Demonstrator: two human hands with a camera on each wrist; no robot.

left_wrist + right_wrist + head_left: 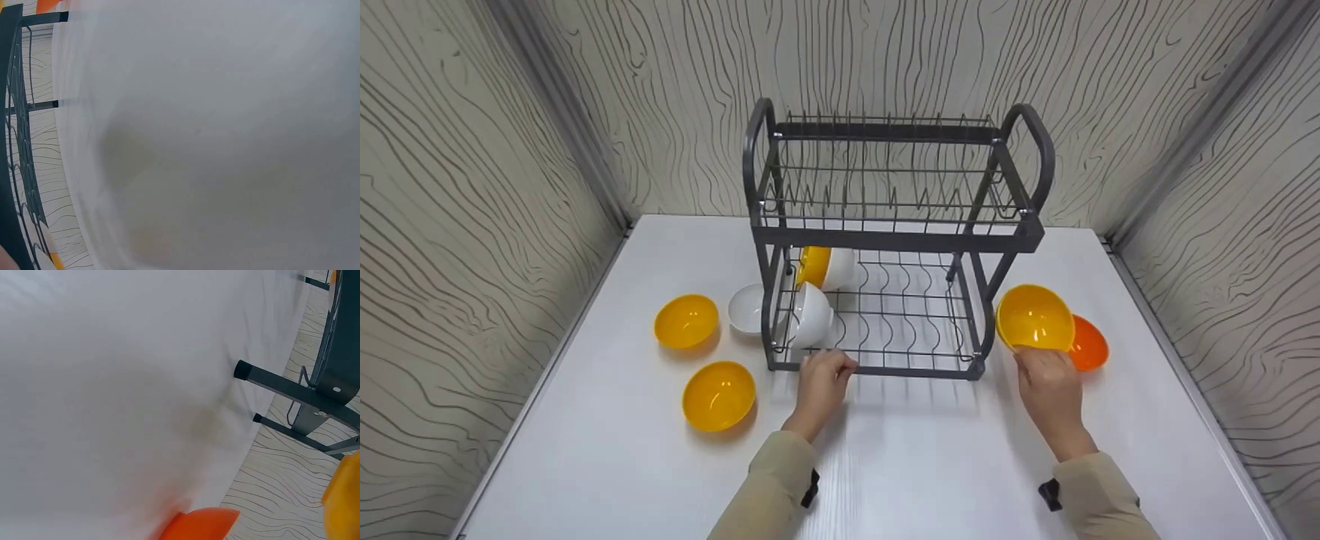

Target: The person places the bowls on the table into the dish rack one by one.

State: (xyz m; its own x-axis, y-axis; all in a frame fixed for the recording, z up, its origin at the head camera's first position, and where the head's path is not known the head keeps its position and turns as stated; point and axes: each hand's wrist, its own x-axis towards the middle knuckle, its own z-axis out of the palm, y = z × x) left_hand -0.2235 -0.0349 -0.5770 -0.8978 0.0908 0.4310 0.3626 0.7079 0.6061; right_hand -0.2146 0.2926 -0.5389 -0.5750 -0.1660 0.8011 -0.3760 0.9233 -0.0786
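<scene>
- Head view: held yellow bowl (1035, 311) is pinched at its near rim by right hand (1048, 390), thumb and fingers closed together; it sits just right of the rack (900, 240).
- Head view: front lower rail (911, 371) is held by left hand (822, 381), fingers curled at it; firmness can't be told.
- Head view: main risk looks like a slip. Bowl is glossy and gripped at one edge only; if the pinch is eased or twisted, it could be dropped onto the orange bowl (1091, 345), partly covered by it.
- Head view: right-hand post could be clipped if the bowl is swung left too low; rack could be shoved.
- Head view: front white bowl (812, 319) is propped on its side just behind the left hand; could be toppled by knuckles or a jerked rail. Racked yellow bowl (814, 264) and rear white bowl (841, 268) could be shifted likewise.
- Left wrist view: mostly surface (225, 112) is shown; only a sliver of hand is caught in the lower-left corner, so grip can't be confirmed here.
- Right wrist view: held bowl is cut off by the right edge, hand not shown; orange bowl is seen below, where it could be struck if the held one is lowered carelessly.
</scene>
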